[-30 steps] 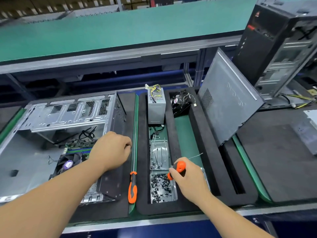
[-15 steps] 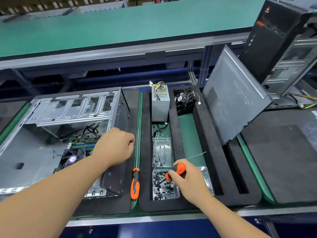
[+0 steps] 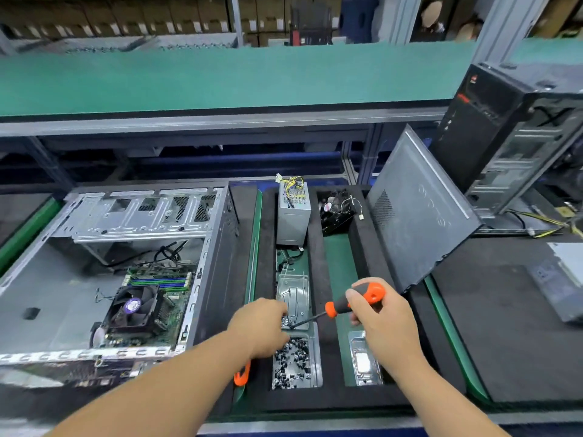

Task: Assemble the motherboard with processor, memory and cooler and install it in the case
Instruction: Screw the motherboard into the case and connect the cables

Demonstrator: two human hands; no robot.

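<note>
From the head camera, the open case (image 3: 104,279) lies on its side at the left of the bench, and the motherboard (image 3: 148,310) sits inside it near its right wall, with the black cooler (image 3: 134,307) mounted on it and memory sticks (image 3: 159,280) seated just behind the cooler. The left hand (image 3: 260,326) reaches over the black foam tray (image 3: 318,279) with its fingers curled downward over the metal screw bins (image 3: 295,357); whether they pinch a screw cannot be told, since the fingertips are hidden. The right hand (image 3: 383,323) grips the orange-and-black handle of a screwdriver (image 3: 347,305), whose thin shaft slants down and left so that its tip meets the left hand's fingers above the screws. A second screwdriver (image 3: 242,375) shows only as an orange handle end below the left wrist. Farther back in the tray stand a grey power supply (image 3: 293,216) and a black fan (image 3: 336,211). A grey side panel (image 3: 416,216) leans tilted at the tray's right edge, and another tower (image 3: 511,137) stands upright beyond it.
</note>
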